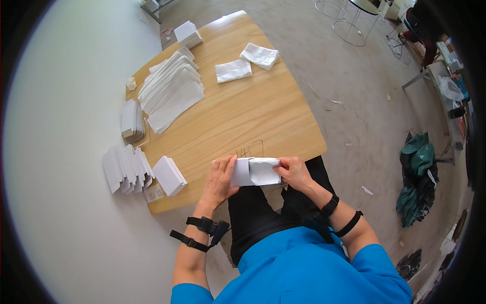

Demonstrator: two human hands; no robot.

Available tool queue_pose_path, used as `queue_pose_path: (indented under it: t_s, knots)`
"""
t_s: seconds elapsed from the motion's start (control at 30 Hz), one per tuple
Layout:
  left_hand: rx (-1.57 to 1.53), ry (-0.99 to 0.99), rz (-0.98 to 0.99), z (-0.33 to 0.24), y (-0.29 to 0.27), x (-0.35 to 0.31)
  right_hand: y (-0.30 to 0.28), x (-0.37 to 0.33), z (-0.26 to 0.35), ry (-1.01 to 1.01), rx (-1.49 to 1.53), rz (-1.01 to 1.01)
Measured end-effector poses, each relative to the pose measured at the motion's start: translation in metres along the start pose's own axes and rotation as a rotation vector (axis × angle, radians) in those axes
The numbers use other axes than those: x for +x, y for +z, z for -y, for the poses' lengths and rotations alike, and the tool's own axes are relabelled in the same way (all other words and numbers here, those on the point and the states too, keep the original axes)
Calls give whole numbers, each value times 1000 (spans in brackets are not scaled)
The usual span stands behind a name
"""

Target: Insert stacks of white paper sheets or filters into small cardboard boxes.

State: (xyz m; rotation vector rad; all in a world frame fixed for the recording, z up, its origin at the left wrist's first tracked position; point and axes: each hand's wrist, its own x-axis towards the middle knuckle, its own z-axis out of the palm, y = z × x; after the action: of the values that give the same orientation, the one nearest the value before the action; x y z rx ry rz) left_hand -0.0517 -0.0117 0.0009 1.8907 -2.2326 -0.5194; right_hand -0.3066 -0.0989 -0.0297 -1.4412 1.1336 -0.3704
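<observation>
At the table's near edge my left hand (221, 176) is wrapped round the left end of a small white paper box (240, 173). A folded white packet (264, 172), thin and slightly wrinkled, sticks out of the box's right end. My right hand (296, 173) pinches the packet's right edge between thumb and fingers. How far the packet reaches inside is hidden by the box wall. To the left of my left hand stand a block of white boxes (170, 176) and a row of upright flat white boxes (126, 169).
On the wooden table (243, 111) lie two folded white packets (233, 71), a fanned pile of white sheets (172, 91) and a far stack of white boxes (188, 34). A white wall borders the left. Dark green plastic bags (417, 172) lie on the right floor; a person (428, 28) sits beyond.
</observation>
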Motion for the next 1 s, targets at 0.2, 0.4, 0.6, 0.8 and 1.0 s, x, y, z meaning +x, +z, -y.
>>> queue_pose_path:
  t_s: [0.2,0.4,0.6,0.8,1.0]
  knots:
    - [85,19,-297,-12,0,-10,6,-31,42,-541,-250,-189]
    - [71,-59,-660,-44,3,-17,5,-87,110,-1029,-814,-257]
    - [103,-77,-835,-51,2,-17,0,-104,130,-1084,-821,-278]
    - [107,-134,-560,-70,-21,-25,-18,-71,128,-580,-224,-148]
    - [138,-89,-262,-73,-47,-29,-31,-19,60,-39,203,182]
